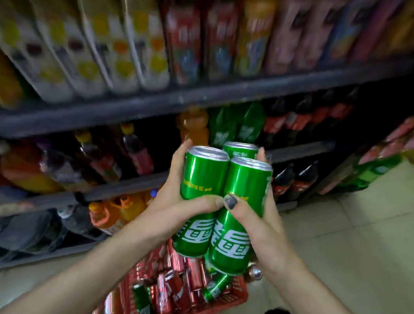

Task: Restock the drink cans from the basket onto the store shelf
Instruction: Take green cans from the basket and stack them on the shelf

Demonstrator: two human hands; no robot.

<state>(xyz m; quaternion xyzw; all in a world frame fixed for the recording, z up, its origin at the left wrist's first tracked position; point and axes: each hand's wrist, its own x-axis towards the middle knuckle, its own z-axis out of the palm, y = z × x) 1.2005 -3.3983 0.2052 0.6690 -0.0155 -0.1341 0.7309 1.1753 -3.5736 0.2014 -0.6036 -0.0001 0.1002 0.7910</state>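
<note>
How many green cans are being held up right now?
3: left can in left hand, right can in right hand, third can behind them. More could be hidden.

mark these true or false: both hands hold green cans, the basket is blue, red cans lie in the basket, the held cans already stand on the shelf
1. Both hands hold green cans: true. The left hand and right hand clasp a cluster of green cans.
2. The basket is blue: false. The basket is red.
3. Red cans lie in the basket: true, red cans among a few green ones.
4. The held cans stand on the shelf: false. They are held in the air before the shelf.
</note>
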